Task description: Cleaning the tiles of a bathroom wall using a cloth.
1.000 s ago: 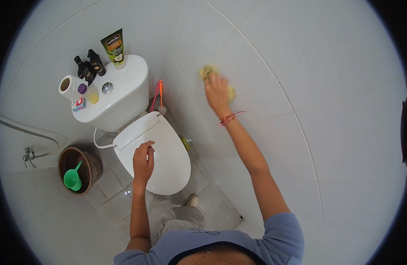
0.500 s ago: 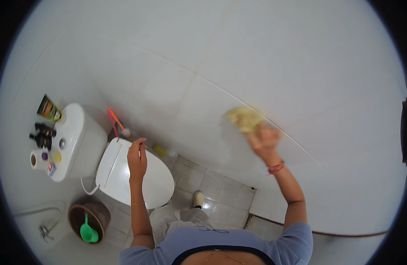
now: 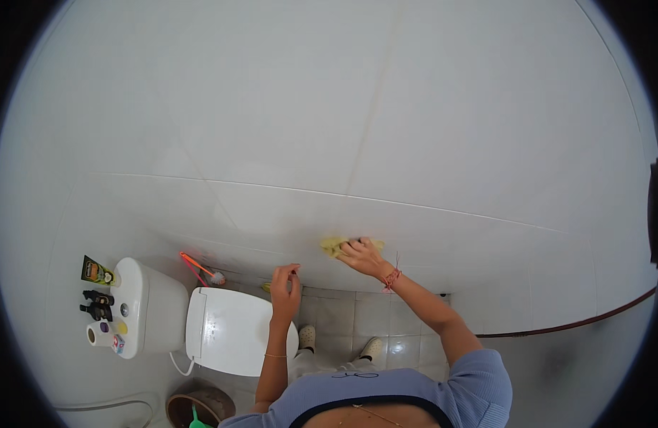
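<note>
My right hand (image 3: 361, 257) presses a yellow cloth (image 3: 333, 247) against the white tiled wall (image 3: 443, 157), just below a horizontal grout line. Its fingers are bent over the cloth, which spreads out on both sides of them. A red string bracelet circles that wrist. Raised in the air near the front of the toilet, my left hand (image 3: 285, 289) has loosely bent fingers, apart from the thumb, and nothing shows in it. Below it is the closed white toilet lid (image 3: 236, 332).
Bottles, a green-black tube (image 3: 97, 271) and a toilet roll (image 3: 97, 334) stand on the cistern (image 3: 133, 307). Orange and pink brushes (image 3: 200, 267) lean behind the toilet. A brown bucket (image 3: 173, 410) with a green dipper (image 3: 197, 421) sits at lower left. My shoes (image 3: 371, 348) are on grey floor tiles.
My right hand has moved the cloth left and down the wall, from beside the grout line to below it. My left hand is further right and lower. The whole view has shifted and turned.
</note>
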Available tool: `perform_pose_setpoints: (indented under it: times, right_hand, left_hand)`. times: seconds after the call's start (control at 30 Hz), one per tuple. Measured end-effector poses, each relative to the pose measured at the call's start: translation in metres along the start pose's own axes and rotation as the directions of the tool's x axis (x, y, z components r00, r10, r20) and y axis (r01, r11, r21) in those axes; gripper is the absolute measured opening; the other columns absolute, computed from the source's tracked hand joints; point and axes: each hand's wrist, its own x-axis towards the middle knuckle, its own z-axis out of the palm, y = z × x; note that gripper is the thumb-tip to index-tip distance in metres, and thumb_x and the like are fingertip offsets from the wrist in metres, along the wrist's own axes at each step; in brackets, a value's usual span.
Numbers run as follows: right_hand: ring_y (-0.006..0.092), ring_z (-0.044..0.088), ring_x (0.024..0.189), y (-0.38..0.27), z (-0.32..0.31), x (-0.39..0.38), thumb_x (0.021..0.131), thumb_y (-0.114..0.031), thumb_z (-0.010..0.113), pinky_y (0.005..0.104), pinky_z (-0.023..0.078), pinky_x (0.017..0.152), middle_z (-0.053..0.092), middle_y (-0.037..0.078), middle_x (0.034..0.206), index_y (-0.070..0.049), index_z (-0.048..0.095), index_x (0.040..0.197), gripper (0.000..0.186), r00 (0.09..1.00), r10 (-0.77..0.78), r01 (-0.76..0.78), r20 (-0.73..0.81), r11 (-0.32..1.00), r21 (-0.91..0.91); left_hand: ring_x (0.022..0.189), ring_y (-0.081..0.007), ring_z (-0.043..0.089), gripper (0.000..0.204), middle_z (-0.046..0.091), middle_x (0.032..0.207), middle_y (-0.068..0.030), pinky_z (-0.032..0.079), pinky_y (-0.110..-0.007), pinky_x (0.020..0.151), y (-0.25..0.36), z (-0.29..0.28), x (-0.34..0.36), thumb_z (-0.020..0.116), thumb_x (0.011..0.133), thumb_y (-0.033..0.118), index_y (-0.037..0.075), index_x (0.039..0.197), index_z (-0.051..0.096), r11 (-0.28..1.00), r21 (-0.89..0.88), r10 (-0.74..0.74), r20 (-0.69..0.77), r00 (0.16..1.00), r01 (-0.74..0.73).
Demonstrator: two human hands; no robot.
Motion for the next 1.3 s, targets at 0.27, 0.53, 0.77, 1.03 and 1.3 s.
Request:
perform_pose_setpoints:
  times: [0.27,0.53,0.77,1.03,1.3]
  right_hand:
    - [0.0181,0.037,0.088,0.059,-0.105,0.062,0.07,-0.017,0.062,0.0353,0.022,0.074,0.043,0.004,0.095,-0.027,0.065,0.101,0.032,0.685,0.384,-0.606,-0.619,0.773,-0.191]
    - [0.0266,0.031,0.097,0.103,-0.131,0.067,0.074,-0.002,0.05,0.0378,0.025,0.085,0.034,0.017,0.112,-0.002,0.049,0.118,0.044,0.156,0.562,-0.902,-0.812,0.416,0.115]
    - [0.0367,0.043,0.102,0.077,-0.049,-0.116,0.085,-0.019,0.045,0.044,0.042,0.085,0.035,0.027,0.121,-0.006,0.03,0.129,0.048,-0.955,0.289,-0.207,-0.061,-0.509,0.836]
    - [0.0308,0.052,0.101,0.111,-0.096,-0.122,0.085,-0.018,0.047,0.0388,0.046,0.083,0.04,0.02,0.123,-0.005,0.027,0.133,0.053,-0.86,0.498,0.073,0.112,-0.097,0.993]
    - [0.0306,0.052,0.083,0.174,-0.211,-0.031,0.071,-0.004,0.057,0.0354,0.046,0.068,0.047,0.019,0.102,-0.012,0.049,0.125,0.055,-0.033,0.619,-0.869,-0.784,0.371,0.329]
  left_hand:
    - [0.053,-0.01,0.046,0.023,0.057,0.071,-0.0076,0.04,-0.023,0.052,0.055,0.033,0.023,0.037,0.089,0.0,0.002,0.106,0.053,0.985,0.021,-0.17,0.165,0.972,0.169]
    - [0.092,-0.0273,0.055,0.033,0.053,0.107,-0.018,0.047,-0.033,0.075,0.144,0.087,0.081,0.043,0.076,-0.012,-0.001,0.106,0.054,0.842,-0.004,0.538,0.057,0.841,-0.539]
    - [0.099,-0.0302,0.052,0.03,0.053,0.105,-0.0164,0.042,-0.037,0.085,0.122,0.096,0.059,0.046,0.076,-0.009,-0.001,0.103,0.055,0.85,0.09,0.495,0.201,0.845,-0.52]
    - [0.108,-0.0269,0.044,0.022,0.044,0.118,-0.0152,0.041,-0.033,0.083,0.131,0.116,0.049,0.045,0.08,-0.006,0.002,0.097,0.058,0.837,0.154,0.491,0.213,0.845,-0.525]
    - [0.109,-0.0259,0.043,0.021,0.042,0.119,-0.0153,0.041,-0.033,0.083,0.154,0.149,0.038,0.045,0.08,-0.005,0.002,0.094,0.059,0.874,0.086,0.465,0.147,0.873,-0.479]
